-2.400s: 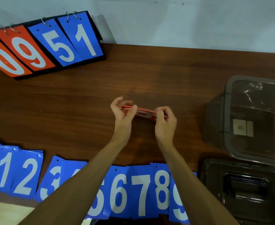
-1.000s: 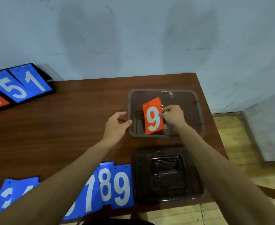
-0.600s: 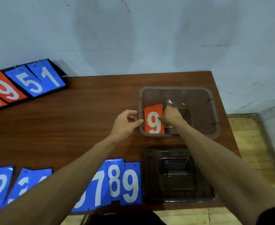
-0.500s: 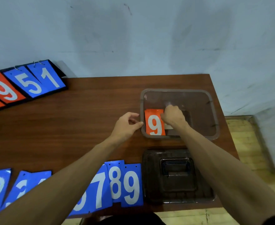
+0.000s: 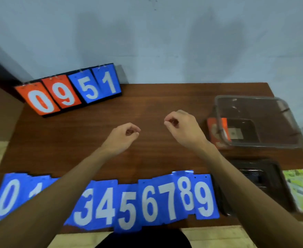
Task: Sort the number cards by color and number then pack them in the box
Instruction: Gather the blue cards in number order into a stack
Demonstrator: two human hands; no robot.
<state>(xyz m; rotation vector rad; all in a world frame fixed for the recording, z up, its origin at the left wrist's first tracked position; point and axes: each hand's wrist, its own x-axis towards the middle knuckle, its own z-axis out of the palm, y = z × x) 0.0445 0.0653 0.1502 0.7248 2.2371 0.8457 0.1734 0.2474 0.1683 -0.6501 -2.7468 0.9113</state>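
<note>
A flip scoreboard [image 5: 70, 90] reading 0951 stood at the wooden table's [image 5: 165, 97] back; a green leaflet [image 5: 301, 190] lay front right.

The brown wooden table [image 5: 156, 97] carries a scoreboard [image 5: 70, 90], blue cards [image 5: 129, 203], clear box [image 5: 288, 111] and dark lid [image 5: 259, 179].

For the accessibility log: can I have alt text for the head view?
Two bare hands, left hand and right hand, hover loosely curled and empty over a brown wooden table. Orange number cards sit in a clear plastic box at right; a row of blue number cards lines the near edge.
</note>
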